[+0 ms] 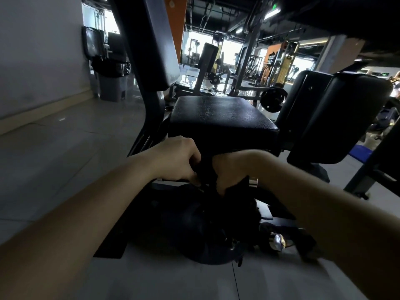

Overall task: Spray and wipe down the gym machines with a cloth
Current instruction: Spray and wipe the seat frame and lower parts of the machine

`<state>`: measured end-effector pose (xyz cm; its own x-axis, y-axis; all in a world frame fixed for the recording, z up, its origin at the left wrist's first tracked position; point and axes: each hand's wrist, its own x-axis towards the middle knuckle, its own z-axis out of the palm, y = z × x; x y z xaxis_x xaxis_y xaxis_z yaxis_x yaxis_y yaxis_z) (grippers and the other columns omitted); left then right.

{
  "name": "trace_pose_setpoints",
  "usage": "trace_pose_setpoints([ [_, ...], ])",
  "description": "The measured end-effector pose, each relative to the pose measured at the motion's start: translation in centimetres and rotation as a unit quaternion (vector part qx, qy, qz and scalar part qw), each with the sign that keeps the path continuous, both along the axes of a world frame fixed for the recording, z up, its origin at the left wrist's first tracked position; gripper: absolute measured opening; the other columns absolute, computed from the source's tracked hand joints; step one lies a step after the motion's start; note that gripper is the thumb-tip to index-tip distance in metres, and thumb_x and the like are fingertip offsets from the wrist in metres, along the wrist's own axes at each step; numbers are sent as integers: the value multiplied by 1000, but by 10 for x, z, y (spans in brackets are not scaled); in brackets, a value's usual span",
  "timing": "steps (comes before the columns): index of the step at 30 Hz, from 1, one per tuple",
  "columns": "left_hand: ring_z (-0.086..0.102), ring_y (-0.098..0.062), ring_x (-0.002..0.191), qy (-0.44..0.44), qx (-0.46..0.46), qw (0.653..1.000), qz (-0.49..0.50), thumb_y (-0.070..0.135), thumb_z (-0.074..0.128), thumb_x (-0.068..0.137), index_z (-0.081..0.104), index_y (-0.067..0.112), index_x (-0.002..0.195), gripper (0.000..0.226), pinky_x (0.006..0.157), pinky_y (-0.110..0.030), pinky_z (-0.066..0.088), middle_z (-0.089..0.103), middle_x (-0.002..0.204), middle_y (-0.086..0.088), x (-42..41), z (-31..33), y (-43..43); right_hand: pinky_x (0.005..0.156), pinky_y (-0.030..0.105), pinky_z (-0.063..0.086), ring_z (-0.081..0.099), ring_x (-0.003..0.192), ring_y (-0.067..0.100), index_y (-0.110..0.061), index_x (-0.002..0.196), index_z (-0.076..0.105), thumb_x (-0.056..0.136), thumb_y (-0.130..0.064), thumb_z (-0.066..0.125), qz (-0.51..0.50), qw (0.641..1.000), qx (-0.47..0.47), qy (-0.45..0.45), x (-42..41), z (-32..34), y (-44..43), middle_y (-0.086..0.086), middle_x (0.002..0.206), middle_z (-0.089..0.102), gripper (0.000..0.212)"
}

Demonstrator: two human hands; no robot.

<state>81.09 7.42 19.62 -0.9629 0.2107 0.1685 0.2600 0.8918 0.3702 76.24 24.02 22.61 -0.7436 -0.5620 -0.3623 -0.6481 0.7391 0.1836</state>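
Black cloth [206,169], perhaps, in both hands [179,158] [229,172] under leathery seat pad [220,113]

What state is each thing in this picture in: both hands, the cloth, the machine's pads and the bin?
left hand: fingers curled, gripping dark cloth
right hand: fingers curled round the same cloth
dark cloth: bunched between both hands, detail too dark to tell
seat pad: level
back pad: upright, leaning slightly
bin: upright, lined with black bag

The grey tiled floor [54,169] carries the black gym machine [220,118], with a lined bin [112,83] by the wall [39,61].
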Motion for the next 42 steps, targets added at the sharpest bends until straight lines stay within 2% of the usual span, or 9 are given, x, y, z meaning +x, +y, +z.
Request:
trace_pose_setpoints([
  [4,68,-5,77,8,-18,1000,8,40,85,75,76,27,82,17,75,-39,61,72,83,10,-2,0,0,62,28,56,66,66,19,-5,95,71,82,-19,79,-99,977,-35,-184,-13,3,-4,3,79,70,20],
  [8,66,-4,77,12,-22,1000,9,41,84,74,75,28,83,18,79,-39,58,71,81,10,1,3,-1,61,28,43,57,69,25,-16,75,47,82,-31,64,25,989,-104,98,2,-20,9,-4,67,49,24],
  [17,54,-8,91,43,-37,998,13,55,83,73,73,30,101,38,85,-29,50,55,102,9,7,1,0,49,32,43,58,59,23,-16,89,57,76,-19,75,126,885,-126,431,19,-72,35,2,70,59,22],
  [23,47,-12,103,161,-112,980,-27,53,65,88,73,30,104,29,93,-27,35,58,99,13,12,-17,-2,52,21,41,61,62,12,-25,79,59,86,-41,68,91,992,-62,64,-2,-12,17,-5,72,61,19],
  [26,48,-14,111,165,-112,979,-42,46,64,90,71,29,117,33,101,-32,37,62,109,11,17,-14,-7,56,11,41,58,58,-4,-30,72,61,82,-38,80,12,984,-95,-151,-22,-7,9,-10,68,62,23],
  [29,47,-15,117,137,-89,986,-41,49,69,86,63,30,132,50,105,-35,38,58,119,10,21,-9,-22,86,19,46,63,95,2,-36,102,65,79,-70,67,-74,971,-94,-205,-26,-4,5,-16,96,67,41],
  [32,54,-13,108,142,24,989,-13,50,72,83,69,26,122,45,97,-35,46,62,111,10,41,-11,-40,90,31,52,65,98,11,-37,118,64,68,-97,35,-141,966,-183,-115,-9,-5,8,-10,106,70,83],
  [37,65,1,74,7,234,972,18,40,74,90,75,29,85,11,62,-9,47,69,76,17,77,-16,-44,63,33,39,67,79,27,-18,79,66,102,-58,25,-161,926,-218,264,42,-40,-3,3,82,70,62],
  [42,71,-16,89,-272,405,872,46,32,77,87,76,18,98,17,90,-38,58,76,91,2,61,-55,-6,104,41,44,51,122,26,-17,136,53,99,-49,41,-61,951,-180,245,64,-45,28,3,132,55,49],
])
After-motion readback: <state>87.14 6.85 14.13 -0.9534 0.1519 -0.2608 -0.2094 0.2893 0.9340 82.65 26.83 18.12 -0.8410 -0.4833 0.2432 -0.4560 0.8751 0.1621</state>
